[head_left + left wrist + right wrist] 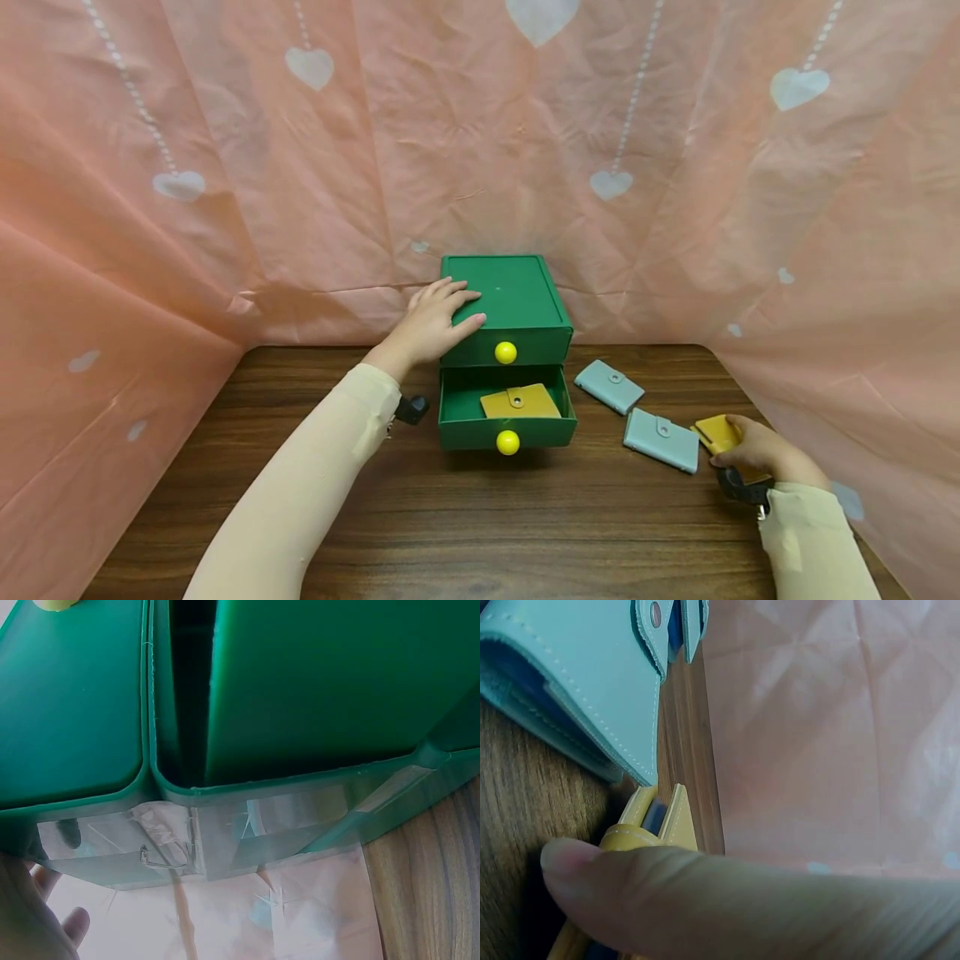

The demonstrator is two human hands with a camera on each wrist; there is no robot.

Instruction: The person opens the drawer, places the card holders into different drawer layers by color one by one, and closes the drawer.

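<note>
My left hand [431, 325] rests on the top left of a green two-drawer box [517, 287], its fingers spread. The lower drawer [465, 433] is pulled out, and a mustard-yellow card wallet [536, 402] with a snap strap lies tilted in it. At the right, my right hand [776, 454] holds another yellow card wallet [716, 432] at the table, partly covering it. In the right wrist view the thumb [622, 892] lies against this wallet's edge. Light blue card wallets [603, 385] [660, 442] lie between the box and my right hand, the nearer one close beside the yellow wallet.
The brown wooden table [517, 533] carries everything. Pink cloth [480, 167] with white hearts hangs behind and on both sides. The upper drawer [472, 354] is closed; round yellow knobs [507, 442] stick out from both drawers.
</note>
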